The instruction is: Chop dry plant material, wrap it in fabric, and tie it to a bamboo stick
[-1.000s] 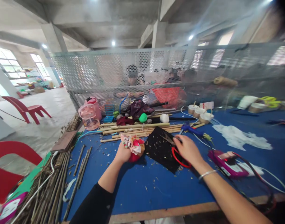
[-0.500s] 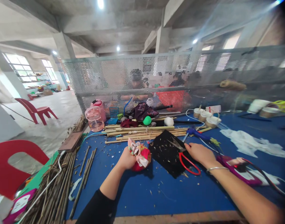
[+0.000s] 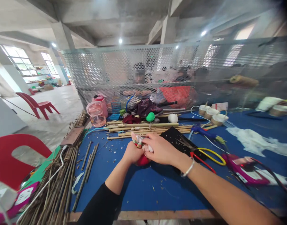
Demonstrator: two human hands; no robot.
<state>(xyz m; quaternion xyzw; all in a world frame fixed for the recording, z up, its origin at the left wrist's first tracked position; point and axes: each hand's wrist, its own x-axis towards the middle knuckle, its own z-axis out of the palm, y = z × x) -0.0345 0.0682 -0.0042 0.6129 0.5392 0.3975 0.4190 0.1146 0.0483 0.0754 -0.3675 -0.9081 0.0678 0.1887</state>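
Note:
My left hand [image 3: 133, 153] is closed around a gathered bundle of patterned cloth [image 3: 136, 139], with ruffled pale edges on top and a red rounded part below. Over its right side lies my right hand [image 3: 161, 149], fingers curled onto the pale cloth; the fingertips are partly hidden. Right of the hands, scissors [image 3: 187, 145] with one red and one yellow handle rest on a black cloth [image 3: 172, 134], partly covered by my right forearm.
Bamboo sticks [image 3: 143, 127] lie across the blue table [image 3: 143, 193], with green [image 3: 150, 117] and white balls [image 3: 172, 118] behind them. A blue glue gun [image 3: 203, 132] sits to the right. Bundled twigs [image 3: 56, 184] line the left edge. A perforated metal screen [image 3: 105, 75] stands at the back.
My right hand has left the scissors and moved left onto the cloth bundle. The scissors' yellow handle now shows beside the red one. The view has shifted slightly.

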